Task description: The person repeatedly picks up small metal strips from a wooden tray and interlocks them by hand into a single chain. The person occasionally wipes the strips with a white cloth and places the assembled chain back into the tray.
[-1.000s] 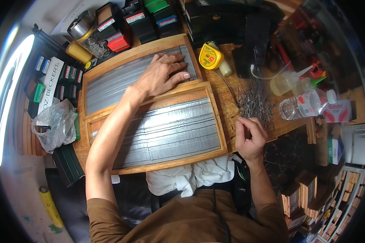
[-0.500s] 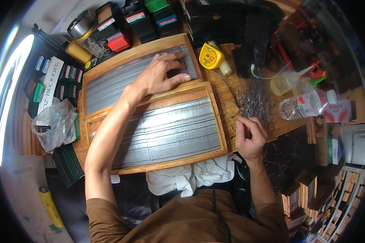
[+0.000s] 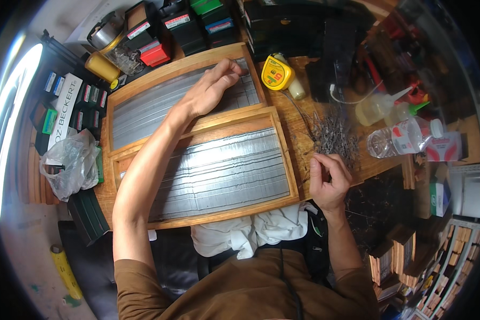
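Two wooden-framed trays lie side by side, each filled with rows of thin grey metal pins. My left hand (image 3: pixel 210 90) reaches across onto the far tray (image 3: pixel 170 68). Its bunched fingertips rest on the pin rows near that tray's upper right corner, and I see nothing held in it. My left forearm crosses over the near tray (image 3: pixel 213 217). My right hand (image 3: pixel 329 178) sits to the right of the near tray, at the lower edge of a loose pile of metal pins (image 3: pixel 333 134). Its fingers are curled and its thumb is pinched against the forefinger on a few pins.
A yellow tape measure (image 3: pixel 276 73) lies beyond the pile. A squeeze bottle (image 3: pixel 377 108) and a clear plastic bottle (image 3: pixel 405 137) lie at the right. Several small boxes (image 3: pixel 176 26) line the back, a plastic bag (image 3: pixel 72 162) sits left, and a white cloth (image 3: pixel 250 232) lies on my lap.
My left hand has slid toward the far tray's upper right corner, and its flat, spread fingers have drawn together. My right hand has stayed by the pile.
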### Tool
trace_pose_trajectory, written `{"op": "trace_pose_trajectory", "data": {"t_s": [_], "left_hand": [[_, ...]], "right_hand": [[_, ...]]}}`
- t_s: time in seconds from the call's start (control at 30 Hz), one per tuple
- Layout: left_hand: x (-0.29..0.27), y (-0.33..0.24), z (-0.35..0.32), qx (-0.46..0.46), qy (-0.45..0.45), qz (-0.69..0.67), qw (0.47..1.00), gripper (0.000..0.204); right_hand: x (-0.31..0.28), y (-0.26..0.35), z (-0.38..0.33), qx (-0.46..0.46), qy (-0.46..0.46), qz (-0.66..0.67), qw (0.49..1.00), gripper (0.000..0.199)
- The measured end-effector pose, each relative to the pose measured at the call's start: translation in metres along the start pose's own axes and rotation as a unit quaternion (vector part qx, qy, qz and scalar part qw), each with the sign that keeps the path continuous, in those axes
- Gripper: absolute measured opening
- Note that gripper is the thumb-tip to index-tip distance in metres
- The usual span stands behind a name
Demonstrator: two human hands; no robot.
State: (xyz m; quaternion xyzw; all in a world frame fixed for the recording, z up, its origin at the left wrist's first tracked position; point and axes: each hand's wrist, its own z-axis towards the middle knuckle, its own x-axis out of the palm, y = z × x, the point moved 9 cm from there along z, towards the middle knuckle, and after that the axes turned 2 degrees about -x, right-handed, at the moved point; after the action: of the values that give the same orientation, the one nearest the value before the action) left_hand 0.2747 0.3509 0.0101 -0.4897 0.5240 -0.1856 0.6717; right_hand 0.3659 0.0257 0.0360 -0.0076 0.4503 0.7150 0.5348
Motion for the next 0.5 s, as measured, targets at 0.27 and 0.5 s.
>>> {"op": "trace_pose_trajectory", "data": {"t_s": [0.27, 0.5], "left_hand": [[0.002, -0.012, 0.002, 0.038, -0.027, 0.0, 0.999, 0.046], [0.006, -0.035, 0.0, 0.122, -0.001, 0.229, 0.966, 0.057]], "right_hand": [[-0.001, 0.002, 0.001, 0.006, 0.002, -0.009, 1.0, 0.014], [-0.001, 0.0, 0.0, 0.001, -0.004, -0.01, 1.0, 0.014]]}}
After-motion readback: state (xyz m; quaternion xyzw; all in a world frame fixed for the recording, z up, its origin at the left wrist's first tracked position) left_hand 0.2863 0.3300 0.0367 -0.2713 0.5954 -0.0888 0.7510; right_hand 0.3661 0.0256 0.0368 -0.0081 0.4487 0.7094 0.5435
